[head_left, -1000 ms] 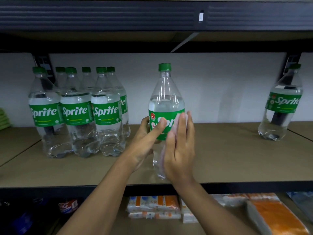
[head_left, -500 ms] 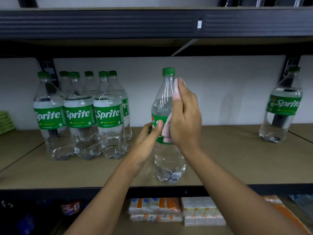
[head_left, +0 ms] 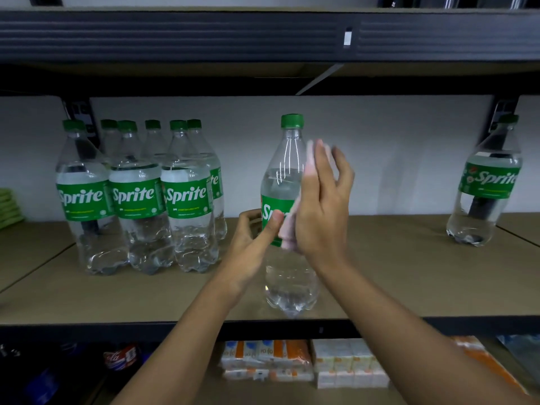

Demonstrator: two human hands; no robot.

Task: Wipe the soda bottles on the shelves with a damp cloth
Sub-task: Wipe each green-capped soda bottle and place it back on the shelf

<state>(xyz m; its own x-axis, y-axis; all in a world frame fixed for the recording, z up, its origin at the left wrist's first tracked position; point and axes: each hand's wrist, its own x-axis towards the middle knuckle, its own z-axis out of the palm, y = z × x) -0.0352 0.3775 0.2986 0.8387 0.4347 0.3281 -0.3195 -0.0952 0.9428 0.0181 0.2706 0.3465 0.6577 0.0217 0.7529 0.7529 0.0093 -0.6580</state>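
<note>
A clear Sprite bottle (head_left: 285,162) with a green cap and label stands upright near the front edge of the wooden shelf (head_left: 394,287). My left hand (head_left: 251,247) grips it at the label, thumb across the front and fingers curled round the back. My right hand (head_left: 324,211) presses a pale cloth (head_left: 287,233) flat against the bottle's right side, from the shoulder down to the label, with fingers straight and slightly spread.
Several Sprite bottles (head_left: 134,197) stand packed together at the left. A single Sprite bottle (head_left: 488,185) stands at the far right. Green folded cloths (head_left: 8,206) lie at the left edge. A dark shelf beam (head_left: 263,33) runs overhead, and wrapped packs (head_left: 292,361) sit below.
My right hand slid the cloth up from the bottle's lower half to its shoulder, and its fingers have spread. My left hand kept its grip at the label.
</note>
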